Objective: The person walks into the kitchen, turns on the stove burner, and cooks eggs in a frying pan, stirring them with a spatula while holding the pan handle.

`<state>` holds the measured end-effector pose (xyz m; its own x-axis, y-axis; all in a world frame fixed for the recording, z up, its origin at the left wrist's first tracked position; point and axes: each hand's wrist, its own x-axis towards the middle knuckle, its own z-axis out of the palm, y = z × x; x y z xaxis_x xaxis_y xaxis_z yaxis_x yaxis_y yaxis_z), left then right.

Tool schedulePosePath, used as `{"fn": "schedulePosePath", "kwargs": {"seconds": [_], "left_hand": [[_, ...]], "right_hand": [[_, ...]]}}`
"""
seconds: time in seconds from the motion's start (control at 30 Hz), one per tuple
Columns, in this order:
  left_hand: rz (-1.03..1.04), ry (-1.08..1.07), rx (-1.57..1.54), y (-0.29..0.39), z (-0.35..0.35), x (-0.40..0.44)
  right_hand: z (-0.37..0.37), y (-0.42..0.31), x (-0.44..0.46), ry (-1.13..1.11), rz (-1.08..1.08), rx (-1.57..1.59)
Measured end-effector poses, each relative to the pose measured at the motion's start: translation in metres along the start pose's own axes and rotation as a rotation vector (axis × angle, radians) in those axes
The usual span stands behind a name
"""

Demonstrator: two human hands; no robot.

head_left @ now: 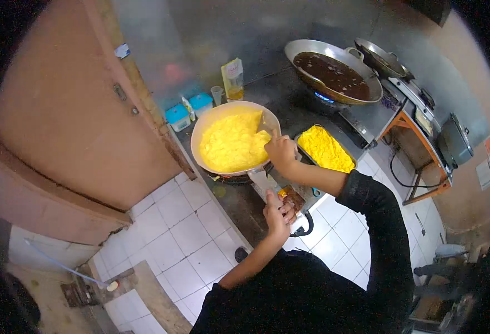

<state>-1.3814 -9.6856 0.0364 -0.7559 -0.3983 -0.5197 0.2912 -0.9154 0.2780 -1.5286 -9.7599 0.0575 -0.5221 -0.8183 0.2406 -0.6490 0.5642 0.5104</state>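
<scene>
A pale frying pan (195, 146) stands on the stove top, with soft yellow scrambled egg (231, 145) spread over most of its inside. My left hand (279, 216) is closed around the pan's handle (260, 181). Over the pan's right rim, my right hand (282, 153) has its fingers curled at the edge of the egg; what they grip is hidden, and only a thin bit shows above them. Just right of that hand lies a dark-rimmed tray (349, 154) heaped with yellow cooked egg (324, 147).
A large wok (295, 49) of dark oil sits over a blue flame (324, 97) at the back right. Behind the pan are blue-lidded tubs (201, 102), a small clear cup (217, 93) and a pouch (233, 79). A door (61, 111) stands left; another pan (381, 58) is further right.
</scene>
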Motion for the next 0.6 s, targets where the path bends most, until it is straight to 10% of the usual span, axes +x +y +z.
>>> {"fn": "schedulePosePath", "kwargs": {"seconds": [0.6], "left_hand": [[-0.089,-0.017,0.162,0.009,-0.004,-0.003]], "right_hand": [[0.026,0.039,0.176,0.464,-0.553,0.340]]}}
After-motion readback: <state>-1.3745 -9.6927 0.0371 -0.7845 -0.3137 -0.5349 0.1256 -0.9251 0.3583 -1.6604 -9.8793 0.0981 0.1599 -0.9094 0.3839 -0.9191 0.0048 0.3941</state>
